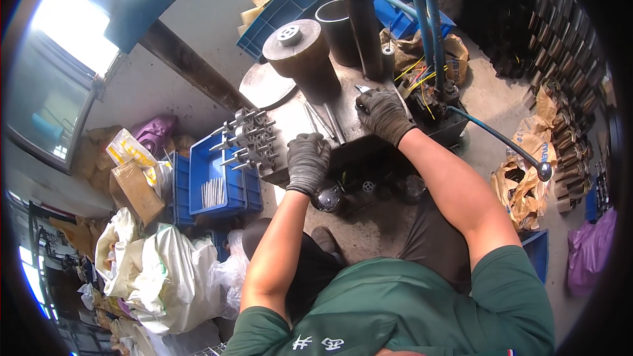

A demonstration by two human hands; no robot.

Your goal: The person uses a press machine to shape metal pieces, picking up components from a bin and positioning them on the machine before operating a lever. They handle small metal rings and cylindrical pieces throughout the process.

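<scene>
My left hand [308, 163] wears a grey glove and rests at the front edge of a metal work table [283, 118]. Its fingers are curled down, and whatever they hold is hidden. Just beyond them lie several thin metal rods [318, 118]. My right hand [384, 117], in a darker glove, is closed farther right on the table. A short silvery metal piece [361, 88] pokes out past its fingers; its kind is unclear. A thick metal cylinder [300, 59] stands between and beyond my hands, with a small round slotted part [289, 34] on top.
Stacked metal parts with pins [249, 140] sit at the table's left edge. Beside it is a blue crate [206, 175] with rods. A dark post [359, 20] rises behind the table. A ball-ended lever [544, 170] juts right. White sacks [165, 277] lie lower left.
</scene>
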